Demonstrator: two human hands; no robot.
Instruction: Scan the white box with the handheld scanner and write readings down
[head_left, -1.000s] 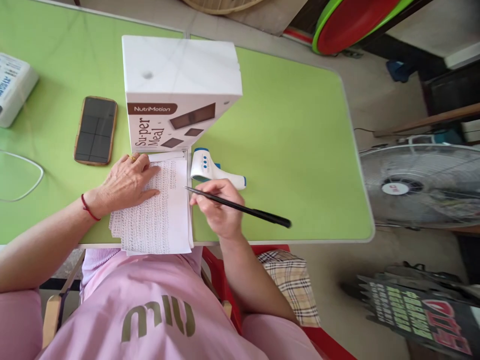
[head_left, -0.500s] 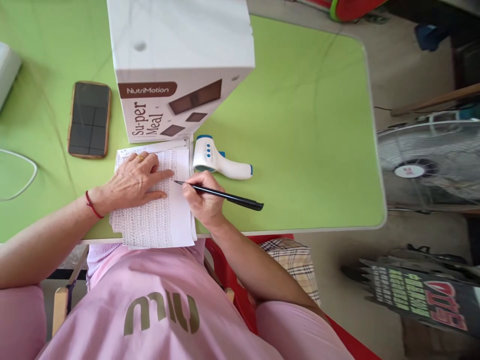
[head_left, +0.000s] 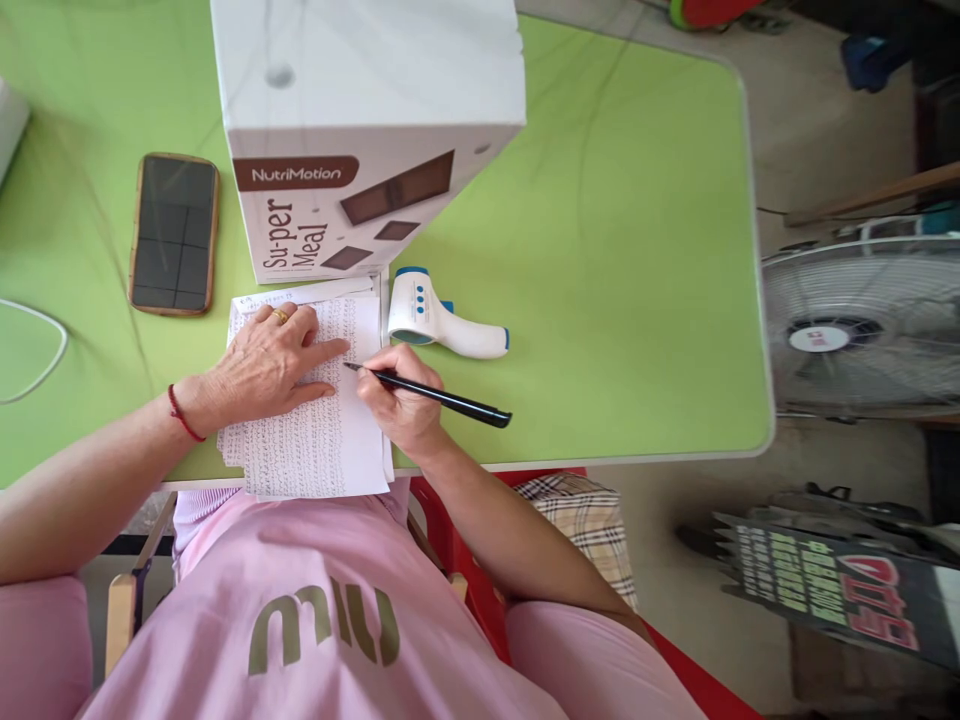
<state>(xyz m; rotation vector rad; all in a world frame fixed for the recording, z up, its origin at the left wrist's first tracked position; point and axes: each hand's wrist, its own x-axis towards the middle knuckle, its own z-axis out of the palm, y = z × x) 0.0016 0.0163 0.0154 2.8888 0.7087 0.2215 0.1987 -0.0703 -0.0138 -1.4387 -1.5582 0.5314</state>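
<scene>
A sheet of paper covered in dense handwriting lies on other papers at the table's near edge, hanging slightly over it. Flat on its upper left rests my left hand, open, fingers spread and pointing right. My right hand is closed around a black pen, its tip at the written lines just right of my left fingers. Whether the tip touches the paper I cannot tell. Just beyond my right hand lies a white and blue infrared thermometer.
A large white box printed "NutriMotion" stands behind the papers on the green table. To its left are a smartphone and a white cable. Beyond the table's right edge stands a fan.
The pen's rear end has swung slightly left and down, and its tip has shifted a little left. My left hand stays in place on the paper. The view has shifted slightly.
</scene>
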